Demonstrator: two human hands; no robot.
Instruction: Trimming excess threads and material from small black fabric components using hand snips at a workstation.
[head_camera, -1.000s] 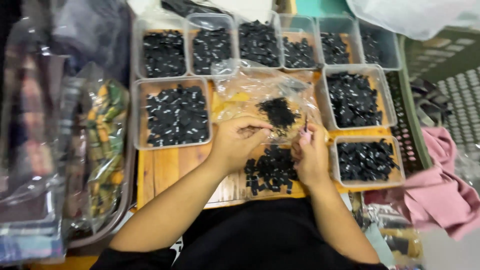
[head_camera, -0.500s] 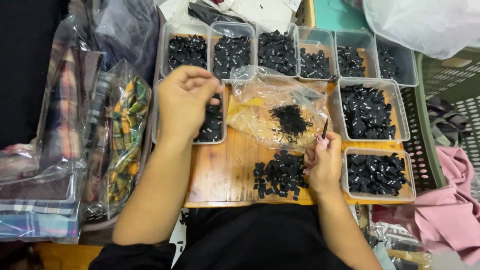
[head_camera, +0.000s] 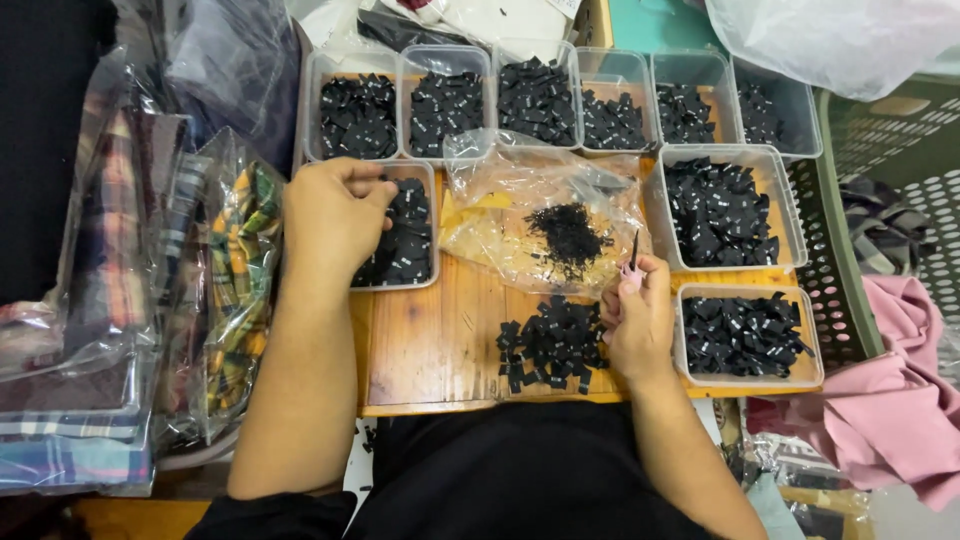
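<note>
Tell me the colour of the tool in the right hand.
The tool in the right hand has a pink handle and a dark tip, seen in the head view.

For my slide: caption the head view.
Left hand over a tray of black pieces; right hand beside a loose pile.

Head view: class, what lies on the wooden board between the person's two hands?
In the head view, between the left hand and right hand lie a clear plastic bag holding thin black bits, and a loose pile of black tags on the board.
</note>
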